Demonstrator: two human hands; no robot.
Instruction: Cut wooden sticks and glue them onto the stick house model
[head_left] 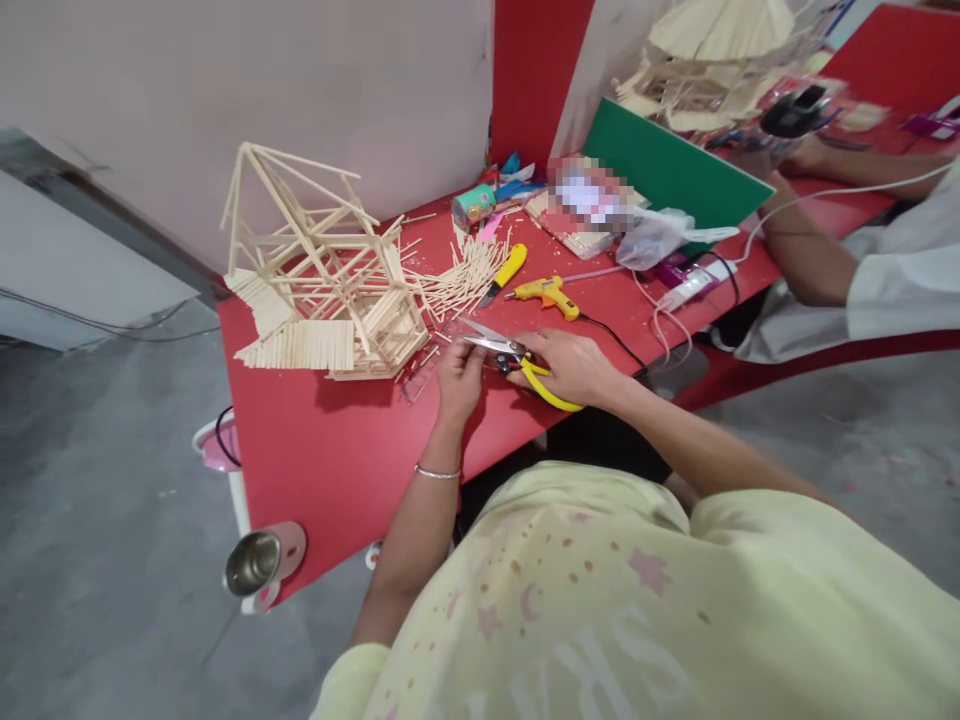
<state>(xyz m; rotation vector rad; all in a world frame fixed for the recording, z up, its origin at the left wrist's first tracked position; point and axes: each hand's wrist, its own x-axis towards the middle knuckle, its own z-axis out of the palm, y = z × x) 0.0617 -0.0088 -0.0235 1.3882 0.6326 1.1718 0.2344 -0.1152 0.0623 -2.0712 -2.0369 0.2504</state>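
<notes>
Working at a red table (pixel 337 450). At 10 o'clock from the hands, a stick house (pixel 322 270), upright, frame joined. Low walls closed with sticks laid side by side, likewise the sloping panels at its 8 o'clock side. Upper roof only bare rafters, so judged roughly midway, with cladding left to do. At 12 o'clock, just beside the house, a loose pile of sticks (pixel 461 280), unglued. Right hand (pixel 574 365) wrapped tight round the yellow handles of the cutters (pixel 517 360), low over the table near its front edge, blades pointing to 9 o'clock and nearly closed. Left hand (pixel 459 380) at the blade tips, fingers curled into a pinch, anything inside that pinch too small to tell. At 1 o'clock, lying on the table and touched by neither hand, a glue gun (pixel 547 293), and just beside it, toward 12, a knife (pixel 506 272). As for containers: at 2 o'clock a clear bag (pixel 652 235), crumpled, contents not readable. At 7 o'clock, by the table's near corner, a steel cup (pixel 253 563), upright and open, inside too dark to judge. At 12 o'clock, near the wall, a small can (pixel 474 203) on its side, inside hidden. Farther off at 2 o'clock, another person's arm (pixel 802 250) across the table, well apart from these hands.
</notes>
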